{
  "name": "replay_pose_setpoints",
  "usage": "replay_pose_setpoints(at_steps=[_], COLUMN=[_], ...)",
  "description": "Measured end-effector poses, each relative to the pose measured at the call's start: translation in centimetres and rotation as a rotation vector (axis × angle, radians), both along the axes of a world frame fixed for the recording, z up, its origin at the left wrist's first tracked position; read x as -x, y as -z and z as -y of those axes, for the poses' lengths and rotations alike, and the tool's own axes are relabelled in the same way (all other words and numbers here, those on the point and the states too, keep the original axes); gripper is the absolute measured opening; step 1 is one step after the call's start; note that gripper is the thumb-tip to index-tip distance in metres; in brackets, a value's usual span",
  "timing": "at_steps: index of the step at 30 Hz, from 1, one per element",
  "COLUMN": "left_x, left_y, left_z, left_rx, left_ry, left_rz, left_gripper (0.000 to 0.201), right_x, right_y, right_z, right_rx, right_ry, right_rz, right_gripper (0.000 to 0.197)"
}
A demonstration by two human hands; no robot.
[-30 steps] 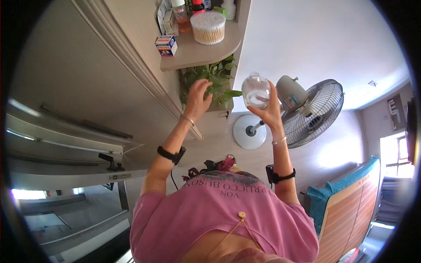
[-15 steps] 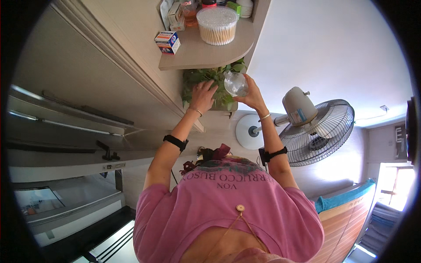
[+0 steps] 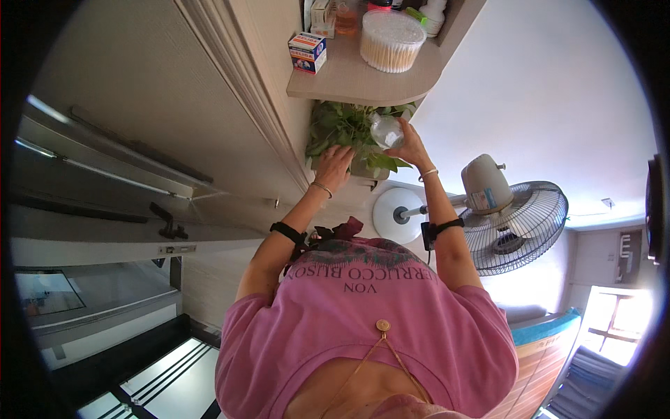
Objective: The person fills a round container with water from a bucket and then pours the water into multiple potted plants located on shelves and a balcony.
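Note:
A leafy green plant [image 3: 339, 127] sits beneath a wooden shelf, its leaves spreading out toward me. My right hand [image 3: 413, 148] grips a clear transparent bottle [image 3: 386, 131] at the plant's right side, the bottle's neck tilted in toward the leaves. Fingers stretched out, my left hand [image 3: 334, 167] rests at the plant's near left edge and touches the leaves. It holds nothing that I can see. The plant's container is mostly hidden by foliage.
Above the plant, the rounded shelf [image 3: 363, 85] carries a round tub of cotton swabs [image 3: 393, 43], a small box [image 3: 307, 53] and several bottles. A standing fan [image 3: 509, 223] is at my right. A door frame [image 3: 241, 91] runs along the left.
The view has shifted, so the shelf and plant appear farther right. My left hand has moved back from the middle leaves to the near edge. The bottle stays in my right hand.

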State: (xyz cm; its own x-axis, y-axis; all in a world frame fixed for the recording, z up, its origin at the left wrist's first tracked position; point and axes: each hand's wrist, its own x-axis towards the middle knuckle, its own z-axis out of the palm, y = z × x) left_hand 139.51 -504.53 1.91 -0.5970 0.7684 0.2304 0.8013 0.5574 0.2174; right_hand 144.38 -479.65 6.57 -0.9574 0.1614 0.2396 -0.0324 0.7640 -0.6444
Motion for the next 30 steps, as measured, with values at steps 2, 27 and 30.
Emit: replay_pose_setpoints(at_steps=[2,27,30], left_x=[0.0,0.6,0.9], left_y=[0.0,-2.4,-2.0], left_z=[0.2,-1.5,-1.4], left_rx=[-0.024,0.396,0.305], left_ry=[0.008,-0.095,-0.080], left_rz=[0.022,0.240,0.227], left_gripper=[0.058,0.045,0.045], right_x=[0.1,1.9,1.8], right_y=[0.9,0.3,0.3], right_z=[-0.6,1.2,1.3], right_rx=[-0.074,-0.402,-0.458], right_ry=[-0.001,0.079,0.086], right_rz=[-0.014,0.203,0.163], right_gripper=[0.092,0.086,0.084])
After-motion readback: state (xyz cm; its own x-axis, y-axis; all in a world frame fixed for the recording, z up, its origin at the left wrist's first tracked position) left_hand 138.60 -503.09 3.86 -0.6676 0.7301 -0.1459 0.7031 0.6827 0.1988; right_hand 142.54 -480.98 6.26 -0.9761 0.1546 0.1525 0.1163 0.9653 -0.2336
